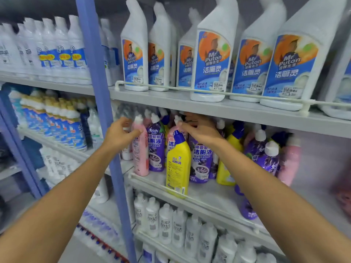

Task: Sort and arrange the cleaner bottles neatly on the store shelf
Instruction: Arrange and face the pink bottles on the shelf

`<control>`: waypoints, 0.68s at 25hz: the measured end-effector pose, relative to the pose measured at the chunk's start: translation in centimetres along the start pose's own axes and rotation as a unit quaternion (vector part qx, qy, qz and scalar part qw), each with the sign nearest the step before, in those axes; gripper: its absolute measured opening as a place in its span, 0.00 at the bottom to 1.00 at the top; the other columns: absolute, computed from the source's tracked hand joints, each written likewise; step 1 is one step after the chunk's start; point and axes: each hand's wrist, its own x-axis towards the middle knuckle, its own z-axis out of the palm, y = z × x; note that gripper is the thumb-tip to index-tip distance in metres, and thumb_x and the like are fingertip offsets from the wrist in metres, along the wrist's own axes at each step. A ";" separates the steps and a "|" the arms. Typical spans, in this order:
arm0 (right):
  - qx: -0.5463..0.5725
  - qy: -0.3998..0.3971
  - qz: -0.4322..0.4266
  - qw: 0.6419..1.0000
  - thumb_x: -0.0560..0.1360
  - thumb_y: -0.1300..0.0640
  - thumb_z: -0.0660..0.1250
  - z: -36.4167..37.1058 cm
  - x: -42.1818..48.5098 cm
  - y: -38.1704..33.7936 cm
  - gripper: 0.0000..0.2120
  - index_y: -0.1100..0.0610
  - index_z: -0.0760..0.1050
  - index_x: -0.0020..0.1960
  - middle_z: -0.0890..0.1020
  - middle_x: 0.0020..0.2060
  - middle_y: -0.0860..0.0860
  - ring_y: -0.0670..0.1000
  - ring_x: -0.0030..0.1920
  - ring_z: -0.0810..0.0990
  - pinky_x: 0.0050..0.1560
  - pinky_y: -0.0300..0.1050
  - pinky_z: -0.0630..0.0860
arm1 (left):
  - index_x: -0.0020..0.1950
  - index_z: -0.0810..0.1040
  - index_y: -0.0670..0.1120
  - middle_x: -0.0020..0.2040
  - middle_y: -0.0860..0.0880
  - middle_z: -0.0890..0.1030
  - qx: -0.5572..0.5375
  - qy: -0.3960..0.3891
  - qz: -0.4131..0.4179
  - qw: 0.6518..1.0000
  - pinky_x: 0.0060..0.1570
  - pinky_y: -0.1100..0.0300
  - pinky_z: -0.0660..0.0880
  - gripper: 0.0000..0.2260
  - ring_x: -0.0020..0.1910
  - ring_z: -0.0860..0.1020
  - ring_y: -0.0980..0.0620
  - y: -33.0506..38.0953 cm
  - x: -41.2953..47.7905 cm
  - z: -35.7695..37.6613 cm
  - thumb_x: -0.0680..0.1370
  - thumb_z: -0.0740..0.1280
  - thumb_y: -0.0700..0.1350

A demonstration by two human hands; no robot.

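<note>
Both arms stretched fwd; L hand (121, 133) fingers curled, thumb out; R hand (202, 130) palm down.

1. The pink bottle (140, 154) my left hand (118, 133) holds is smooth plastic with a soft sheen, and it has a white plastic cap.
2. The second pink bottle (171, 134), which my right hand (201, 130) pinches at the cap, is the same plastic.
3. Yellow bottle (178, 168): shiny plastic with a glossy blue cap.
4. Purple bottles (156, 149): glossy printed wrap all over.
5. Big white bottles (214, 19) up top: fairly matt plastic with slick labels, paper or film, can't tell.
6. Shelf board (209, 107) and blue post (95, 63): look like painted metal, smooth.
7. Front rail (171, 88): thin rod with a smooth white coating.
</note>
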 end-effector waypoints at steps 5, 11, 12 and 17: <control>-0.065 -0.045 0.026 0.997 0.79 0.41 0.68 1.5 5.1 1.2 0.24 0.52 0.74 0.69 0.78 0.66 0.47 0.49 0.69 0.74 0.67 0.39 0.66 | 0.72 0.71 0.45 0.62 0.50 0.78 -0.039 -0.001 -0.013 0.999 0.59 0.50 0.78 0.35 0.59 0.79 0.47 0.6 2.8 1.6 0.72 0.77 0.60; -0.214 -0.073 0.008 0.974 0.79 0.48 0.68 3.1 8.1 3.0 0.22 0.54 0.73 0.70 0.77 0.67 0.56 0.57 0.67 0.75 0.56 0.40 0.66 | 0.64 0.77 0.45 0.55 0.52 0.83 -0.051 -0.054 0.002 0.997 0.56 0.51 0.80 0.18 0.51 0.82 0.52 -1.8 4.9 2.5 0.76 0.75 0.46; -0.212 -0.058 0.008 0.975 0.79 0.48 0.69 3.3 8.1 3.2 0.21 0.54 0.74 0.68 0.79 0.65 0.55 0.57 0.65 0.76 0.54 0.40 0.66 | 0.62 0.78 0.46 0.53 0.52 0.84 -0.062 -0.059 0.011 0.996 0.54 0.52 0.80 0.16 0.49 0.83 0.53 -2.1 5.1 2.4 0.76 0.75 0.47; -0.221 -0.008 0.009 0.975 0.76 0.45 0.72 3.5 7.2 2.6 0.20 0.51 0.79 0.65 0.83 0.60 0.52 0.55 0.61 0.79 0.57 0.45 0.73 | 0.62 0.82 0.44 0.55 0.48 0.85 -0.101 -0.078 0.064 0.990 0.56 0.50 0.81 0.16 0.53 0.84 0.48 -2.3 5.5 1.9 0.75 0.76 0.45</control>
